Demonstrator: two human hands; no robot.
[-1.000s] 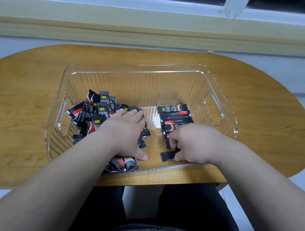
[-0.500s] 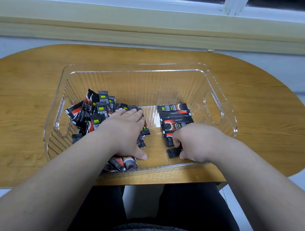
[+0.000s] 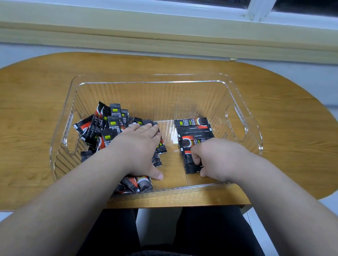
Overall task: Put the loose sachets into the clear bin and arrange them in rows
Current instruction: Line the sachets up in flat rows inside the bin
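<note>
Head view.

Status: every sachet in view lies inside the bin (image 3: 157, 97), which sits on the desk (image 3: 290, 131). I judge the loading step done or nearly so. Arranging is at an early stage.

- Right half of bin: one row (image 3: 195, 130) laid crosswise, the sachets overlapping from the far wall toward the near wall.
- Left half of bin: a loose pile (image 3: 109, 125), unsorted. Some sachets stand on end and some lie flat, and a few lie against the near wall.
- The bin floor between pile and row is bare.

Left grip (image 3: 138, 145): fingers straight, palm flat on the pile's right side. It grasps nothing.
Right grip (image 3: 217, 156): fingers curled down onto the sachet (image 3: 193, 166) at the near end of the row, pinching it with the thumb at its near edge. I judge it is seating this one in line.

Left to do: move the whole pile into rows, so most of the work remains.

Counts:
- bin: 1
- rows: 1, unfinished
- sachets in row: about 6, with overlap and the right grip hiding the exact number
- sachets in pile: well over a dozen, too overlapped to count
- grips: 2
</note>
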